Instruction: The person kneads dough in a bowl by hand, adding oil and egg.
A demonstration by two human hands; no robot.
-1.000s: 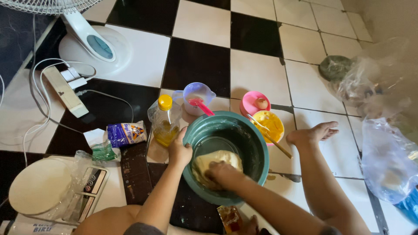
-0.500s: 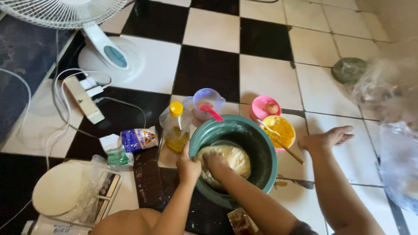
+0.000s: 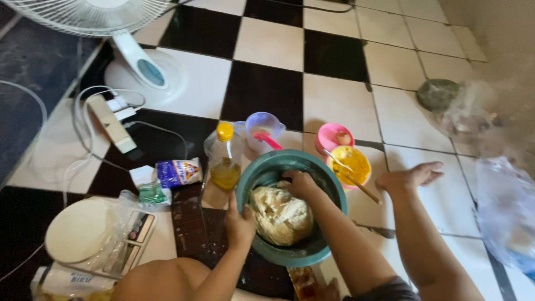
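The dough [image 3: 280,214] is a pale, rough, lumpy mass, lying in the bowl [image 3: 326,245] and filling most of its bottom, leaning toward the 9 o'clock wall. The bowl is round, deep and teal green, standing upright on the checkered floor, its rim smeared with flour at 12 o'clock.

Around the oil bottle [image 3: 225,159] we see a lilac cup [image 3: 264,129] just right, pink bowl [image 3: 332,137] and yellow bowl [image 3: 351,166] farther right, snack packets [image 3: 177,173] left, a fan [image 3: 111,33] well above-left, and a scale [image 3: 95,237] below-left.
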